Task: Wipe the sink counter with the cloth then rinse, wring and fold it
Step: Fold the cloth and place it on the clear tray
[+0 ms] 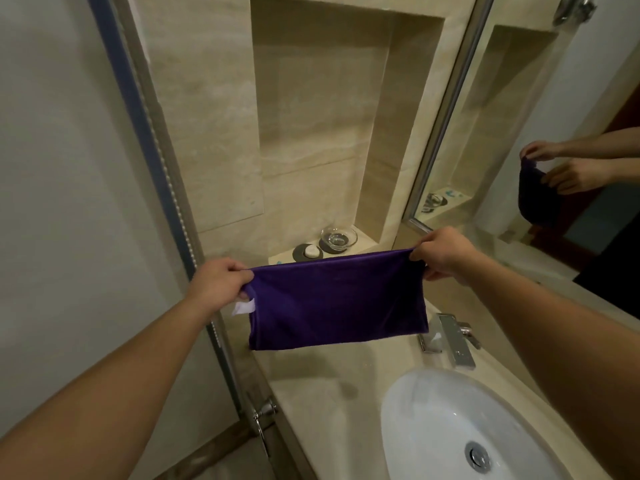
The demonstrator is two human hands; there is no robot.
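A purple cloth (336,301) hangs stretched in the air above the beige stone counter (311,403), folded over so its top edge runs straight between my hands. My left hand (221,282) pinches its left top corner, where a white label sticks out. Its right top corner is pinched by my right hand (446,254). The white oval sink (433,410) lies below and to the right, with a metal drain in its bottom.
A chrome tap (453,337) stands behind the sink. In the wall niche sit a glass dish (338,236) and a small soap on a dark holder (308,252). A mirror (554,133) at right reflects my hands. A glass door with metal handle (265,410) borders the left.
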